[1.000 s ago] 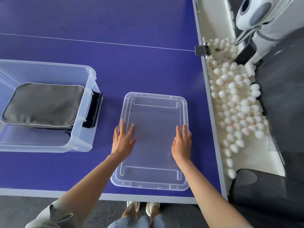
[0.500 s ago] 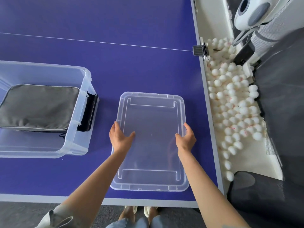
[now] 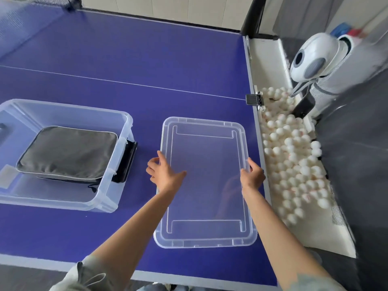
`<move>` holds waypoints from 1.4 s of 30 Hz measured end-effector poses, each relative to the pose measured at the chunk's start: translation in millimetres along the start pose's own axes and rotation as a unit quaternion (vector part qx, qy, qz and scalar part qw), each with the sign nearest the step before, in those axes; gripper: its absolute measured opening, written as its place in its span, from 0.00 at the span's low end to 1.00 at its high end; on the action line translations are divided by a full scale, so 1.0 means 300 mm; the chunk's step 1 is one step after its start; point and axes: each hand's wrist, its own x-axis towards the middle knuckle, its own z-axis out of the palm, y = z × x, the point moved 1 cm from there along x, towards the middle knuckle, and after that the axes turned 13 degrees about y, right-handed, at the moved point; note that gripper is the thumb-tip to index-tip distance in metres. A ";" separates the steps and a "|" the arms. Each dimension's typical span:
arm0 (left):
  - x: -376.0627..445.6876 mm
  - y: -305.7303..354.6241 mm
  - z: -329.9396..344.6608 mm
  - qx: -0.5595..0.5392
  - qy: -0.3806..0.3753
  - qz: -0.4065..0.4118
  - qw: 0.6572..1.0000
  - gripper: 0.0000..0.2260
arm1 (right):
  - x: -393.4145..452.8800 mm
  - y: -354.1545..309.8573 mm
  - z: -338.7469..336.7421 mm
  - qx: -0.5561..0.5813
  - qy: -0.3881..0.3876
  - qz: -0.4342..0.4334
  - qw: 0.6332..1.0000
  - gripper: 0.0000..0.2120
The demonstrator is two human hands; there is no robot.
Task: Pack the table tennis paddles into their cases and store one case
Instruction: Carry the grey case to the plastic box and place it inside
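As both hands (image 3: 165,175) grip lid (image 3: 206,181) edges, fingers (image 3: 253,164) curled

No readable text, labels or nos. anywhere in view.

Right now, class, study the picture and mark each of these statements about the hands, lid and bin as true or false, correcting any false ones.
1. Both hands, left hand and right hand, grip the clear lid. True.
2. The lid covers the storage bin. False: it lies on the blue table beside the open bin.
3. A grey case lies inside the bin. True.
4. White balls fill the bin. False: they lie in a tray beside the table.
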 end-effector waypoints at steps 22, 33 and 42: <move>0.185 -0.179 -0.760 -0.137 0.381 -0.190 0.894 0.43 | -0.477 -0.952 0.590 0.068 -0.301 -0.341 0.888 0.21; 0.283 -0.446 -0.814 -0.121 0.426 -0.345 0.827 0.37 | -0.890 -1.009 0.957 0.007 -0.423 -0.407 0.810 0.19; 0.320 -0.463 -0.760 -0.143 0.465 -0.371 0.791 0.43 | -0.971 -1.012 1.064 -0.034 -0.438 -0.476 0.762 0.20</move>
